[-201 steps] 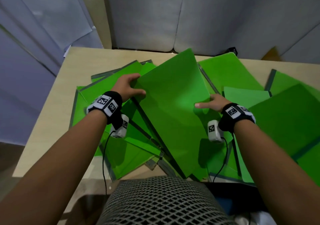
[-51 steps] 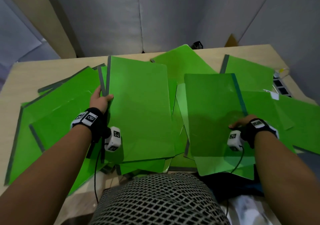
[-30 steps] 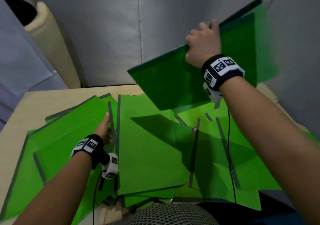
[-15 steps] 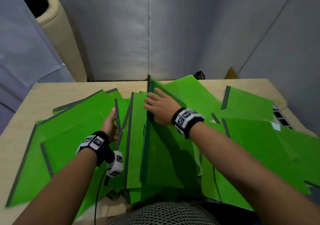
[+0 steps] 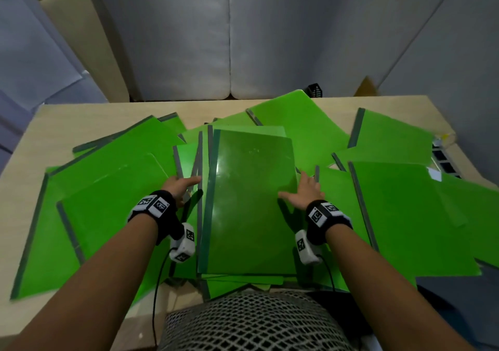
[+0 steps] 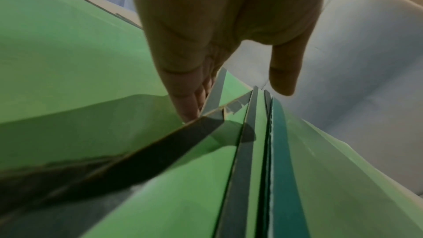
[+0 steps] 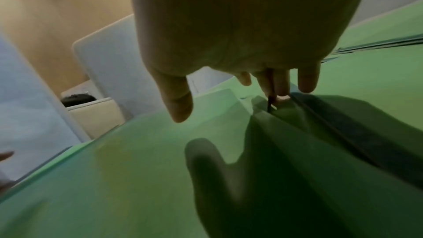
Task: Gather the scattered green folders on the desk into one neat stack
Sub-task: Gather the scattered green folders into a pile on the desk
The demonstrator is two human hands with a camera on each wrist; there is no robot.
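A stack of green folders [image 5: 251, 202] with grey spines lies in the middle of the desk, its spines on the left. My left hand [image 5: 181, 186] lies against the stack's left spine edge with straight fingers, thumb over the spines [image 6: 251, 133]. My right hand [image 5: 303, 190] rests open at the stack's right edge, thumb on the top folder [image 7: 160, 169] and fingers just past its edge. Several loose green folders lie around the stack: a big one at the left [image 5: 108, 202], a big one at the right [image 5: 405, 215], others at the back [image 5: 297, 118].
The light wooden desk [image 5: 89, 113] shows bare at the back left. Grey padded wall panels [image 5: 229, 40] stand behind it. A small black object [image 5: 314, 90] sits at the back edge. A keyboard's edge [image 5: 442, 159] shows at far right. A mesh chair back [image 5: 251, 321] is at the front.
The folder that my right hand carried over now lies flat on top of the stack. My right hand has let it go and moved to the stack's right edge. The left hand stayed at the spines.
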